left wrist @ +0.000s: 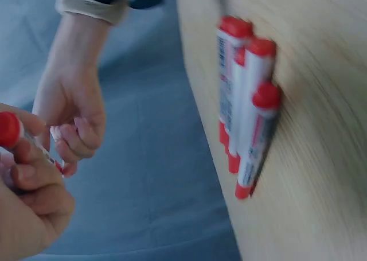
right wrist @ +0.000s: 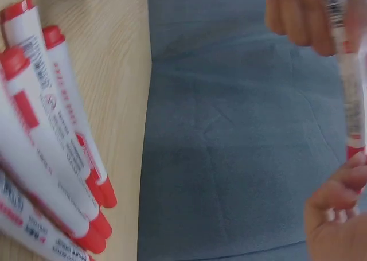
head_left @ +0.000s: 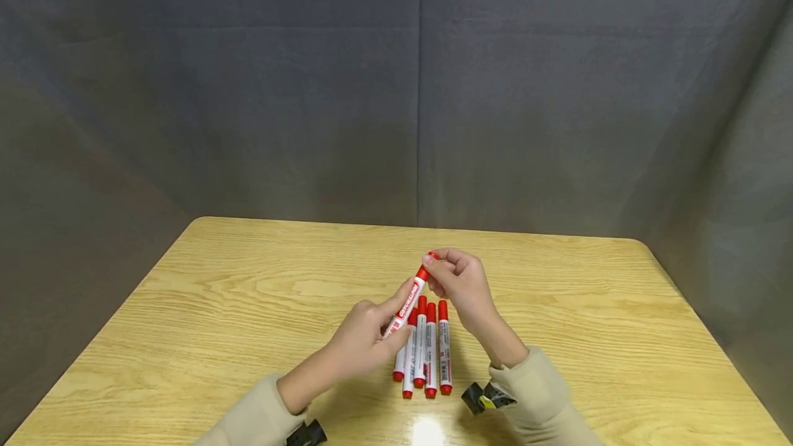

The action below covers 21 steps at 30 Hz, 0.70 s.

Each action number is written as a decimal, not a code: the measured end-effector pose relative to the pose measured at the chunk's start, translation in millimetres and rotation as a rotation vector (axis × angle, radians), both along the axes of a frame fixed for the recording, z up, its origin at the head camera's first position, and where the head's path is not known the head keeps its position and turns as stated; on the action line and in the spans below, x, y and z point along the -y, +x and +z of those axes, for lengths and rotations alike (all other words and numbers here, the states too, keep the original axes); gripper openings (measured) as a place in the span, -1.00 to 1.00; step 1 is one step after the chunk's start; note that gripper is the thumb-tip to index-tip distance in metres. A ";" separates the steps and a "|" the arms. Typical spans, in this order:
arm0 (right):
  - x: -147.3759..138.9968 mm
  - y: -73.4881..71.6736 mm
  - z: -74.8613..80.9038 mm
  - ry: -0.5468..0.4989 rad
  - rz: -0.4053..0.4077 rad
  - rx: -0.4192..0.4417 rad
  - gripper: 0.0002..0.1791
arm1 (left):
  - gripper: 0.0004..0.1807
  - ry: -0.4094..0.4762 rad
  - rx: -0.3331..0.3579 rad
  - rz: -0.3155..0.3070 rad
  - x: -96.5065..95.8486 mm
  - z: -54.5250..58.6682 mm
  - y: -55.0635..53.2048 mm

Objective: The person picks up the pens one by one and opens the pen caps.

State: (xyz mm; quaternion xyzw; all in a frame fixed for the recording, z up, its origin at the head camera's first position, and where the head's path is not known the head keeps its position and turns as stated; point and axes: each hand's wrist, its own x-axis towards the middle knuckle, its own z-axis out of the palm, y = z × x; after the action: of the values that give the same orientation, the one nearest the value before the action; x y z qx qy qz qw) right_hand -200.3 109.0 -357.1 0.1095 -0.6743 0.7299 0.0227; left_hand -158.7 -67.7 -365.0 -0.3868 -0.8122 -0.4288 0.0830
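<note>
A white whiteboard marker (head_left: 406, 305) with a red cap is held slantwise above the table between both hands. My left hand (head_left: 365, 339) grips its barrel near the lower end, thumb on one side and fingers on the other. At the upper end, my right hand (head_left: 461, 284) pinches the red cap (head_left: 424, 271) between thumb and fingertips. Below them several more red-capped markers (head_left: 431, 353) lie side by side on the table, caps pointing away from me. The left wrist view shows the held marker's red end (left wrist: 8, 129) jutting out of the left hand.
The wood-grain table (head_left: 235, 308) has rounded far corners. Dark grey cloth (head_left: 310, 88) hangs behind it and at both sides. Black wrist devices (head_left: 488, 398) sit at the cuffs of the beige sleeves (head_left: 539, 391).
</note>
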 end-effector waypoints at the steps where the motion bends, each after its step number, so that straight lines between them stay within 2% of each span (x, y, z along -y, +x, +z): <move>1: -0.2 1.5 0.6 0.028 0.003 0.025 -0.82 | -0.35 -0.060 -0.081 0.045 0.0 -0.5 0.5; 3: 0.0 3.6 0.8 0.070 0.003 0.065 -0.75 | -0.35 -0.159 -0.218 0.116 -0.7 -1.5 2.0; 4: 0.4 4.5 1.2 0.084 0.003 0.079 -0.72 | -0.35 -0.191 -0.259 0.135 -1.4 -2.2 2.5; 6: 1.4 6.0 2.1 0.086 0.003 0.090 -0.70 | -0.35 -0.225 -0.321 0.156 -2.8 -3.6 3.5; 9: 2.1 6.7 2.8 0.056 0.005 0.094 -0.71 | -0.34 -0.218 -0.377 0.142 -4.7 -5.6 4.2; 11: 1.9 6.8 3.8 0.021 0.026 0.083 -0.71 | -0.33 -0.188 -0.361 0.120 -5.4 -6.1 4.5; 17: -1.2 7.0 4.4 -0.050 0.087 0.038 -0.70 | -0.33 -0.088 -0.171 0.030 -5.8 -0.6 6.5; 21: -4.6 6.8 5.6 -0.083 0.121 0.047 -0.69 | -0.33 -0.024 -0.115 -0.018 -6.2 1.8 6.5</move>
State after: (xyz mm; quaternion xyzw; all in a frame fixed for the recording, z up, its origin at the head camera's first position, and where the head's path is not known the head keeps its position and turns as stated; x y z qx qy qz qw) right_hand -193.5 113.6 -351.4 0.1317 -0.6361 0.7596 -0.0326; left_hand -152.2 -61.5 -363.2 -0.4188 -0.8079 -0.3966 0.1209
